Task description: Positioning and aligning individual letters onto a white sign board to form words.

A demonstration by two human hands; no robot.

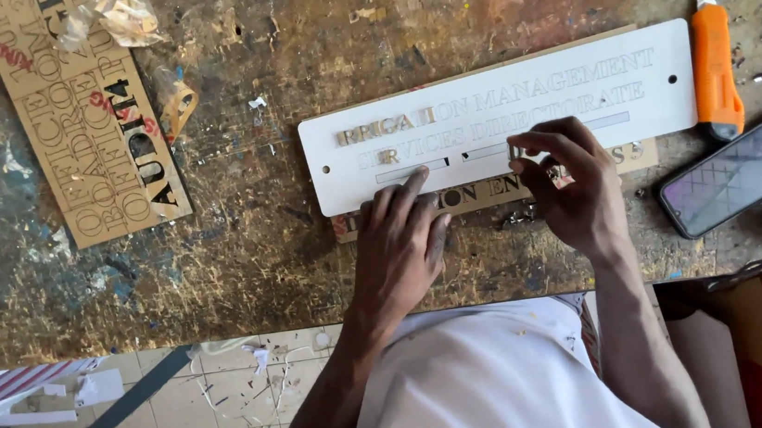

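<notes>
Even soft daylight, faint shadows, sharp focus, mild edge distortion

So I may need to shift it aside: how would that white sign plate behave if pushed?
The white sign plate looks flat, thin and rigid, so it would probably slide as one piece. It lies partly over a brown cutout board, so it may rock slightly. Its loosely seated letters could pop out.

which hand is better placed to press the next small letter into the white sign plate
Right, probably. The right hand pinches a small piece over the white sign plate; the left hand lies flat, steadying its lower edge.
</notes>
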